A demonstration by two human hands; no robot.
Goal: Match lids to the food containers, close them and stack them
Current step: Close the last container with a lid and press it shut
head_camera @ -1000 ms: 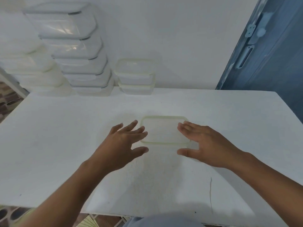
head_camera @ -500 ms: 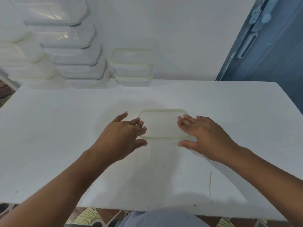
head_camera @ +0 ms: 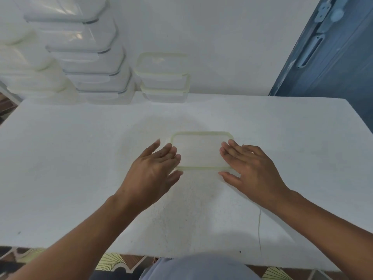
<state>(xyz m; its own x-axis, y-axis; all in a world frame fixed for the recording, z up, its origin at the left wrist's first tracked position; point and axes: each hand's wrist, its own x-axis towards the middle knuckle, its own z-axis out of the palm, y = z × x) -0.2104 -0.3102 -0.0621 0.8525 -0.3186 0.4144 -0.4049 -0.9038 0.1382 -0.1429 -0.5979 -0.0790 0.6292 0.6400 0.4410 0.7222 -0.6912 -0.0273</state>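
Container (head_camera: 200,151) at table (head_camera: 60,158) centre is flanked by left hand (head_camera: 153,170) at 9 o'clock, right hand (head_camera: 250,168) at 3. Fingers spread, nothing gripped. Probably light, stiff, slippery; best gripped by short ends.

The bench (head_camera: 80,158) lay bare at left, right and lower frame. Stacks (head_camera: 94,63) and a smaller stack (head_camera: 163,77) blocked the upper left; the door (head_camera: 333,57) closed off the upper right.

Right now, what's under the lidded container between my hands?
The container sits directly on the white table. Its cloudy lid hides the inside, and each hand covers one end.
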